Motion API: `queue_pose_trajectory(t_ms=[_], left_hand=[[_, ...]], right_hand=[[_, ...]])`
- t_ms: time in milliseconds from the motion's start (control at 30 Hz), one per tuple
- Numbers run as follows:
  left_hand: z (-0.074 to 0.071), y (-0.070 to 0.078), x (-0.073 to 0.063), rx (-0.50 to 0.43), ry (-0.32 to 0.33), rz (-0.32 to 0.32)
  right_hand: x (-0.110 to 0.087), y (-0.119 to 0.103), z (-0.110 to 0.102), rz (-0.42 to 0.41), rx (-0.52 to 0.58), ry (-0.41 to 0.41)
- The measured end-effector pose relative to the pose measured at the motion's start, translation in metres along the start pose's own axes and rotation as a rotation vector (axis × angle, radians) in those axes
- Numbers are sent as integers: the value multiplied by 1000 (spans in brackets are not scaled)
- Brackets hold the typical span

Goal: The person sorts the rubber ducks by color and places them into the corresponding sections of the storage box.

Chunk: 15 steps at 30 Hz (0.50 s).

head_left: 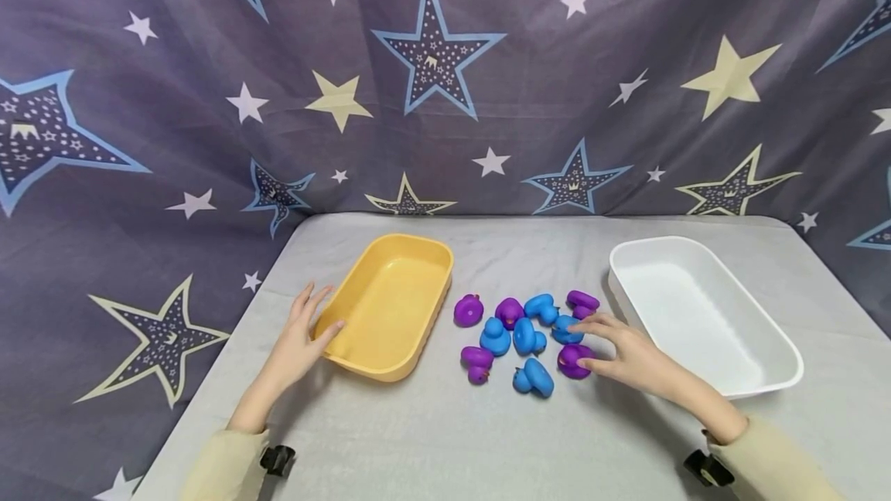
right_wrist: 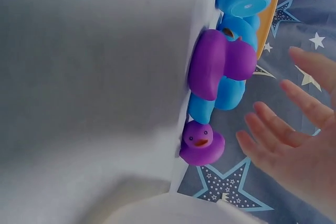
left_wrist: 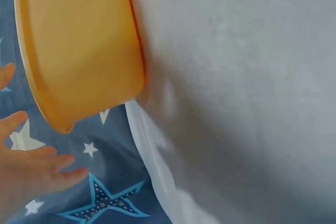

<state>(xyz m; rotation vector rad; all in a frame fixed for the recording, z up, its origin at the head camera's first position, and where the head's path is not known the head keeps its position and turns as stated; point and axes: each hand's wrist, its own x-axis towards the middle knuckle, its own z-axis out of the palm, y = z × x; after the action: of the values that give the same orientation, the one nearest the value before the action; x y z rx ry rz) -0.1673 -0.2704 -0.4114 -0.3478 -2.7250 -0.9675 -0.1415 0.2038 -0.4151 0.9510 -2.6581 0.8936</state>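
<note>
My left hand (head_left: 299,342) hovers at the near left edge of a yellow tub (head_left: 393,308), fingers spread and nothing held. In the left wrist view the fingers look apart from the tub. Over the right side of a cluster of rubber ducks is my right hand (head_left: 629,354), fingers extended and parted. Its thumb lies close to a purple duck (head_left: 571,361) and its fingertips partly cover a blue duck (head_left: 562,328). The right wrist view has a gap between this hand and the ducks, among them an upright purple duck (right_wrist: 198,150).
Several more blue and purple ducks, such as a blue duck (head_left: 495,339) and a purple duck (head_left: 469,311), lie between the tubs, some tipped over. A white tub (head_left: 696,315) stands at the right of the grey cloth-covered table (head_left: 445,439). A star-patterned curtain (head_left: 487,138) hangs behind.
</note>
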Motion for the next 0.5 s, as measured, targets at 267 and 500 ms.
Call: queue_pose_trajectory(t_ms=[267, 500], left_hand=[[-3, -9, -3, -83, 49, 25], [-4, -13, -8, -182, 26, -17]], right_hand=[[2, -1, 5, 21, 34, -52], [2, 1, 7, 41, 36, -106]])
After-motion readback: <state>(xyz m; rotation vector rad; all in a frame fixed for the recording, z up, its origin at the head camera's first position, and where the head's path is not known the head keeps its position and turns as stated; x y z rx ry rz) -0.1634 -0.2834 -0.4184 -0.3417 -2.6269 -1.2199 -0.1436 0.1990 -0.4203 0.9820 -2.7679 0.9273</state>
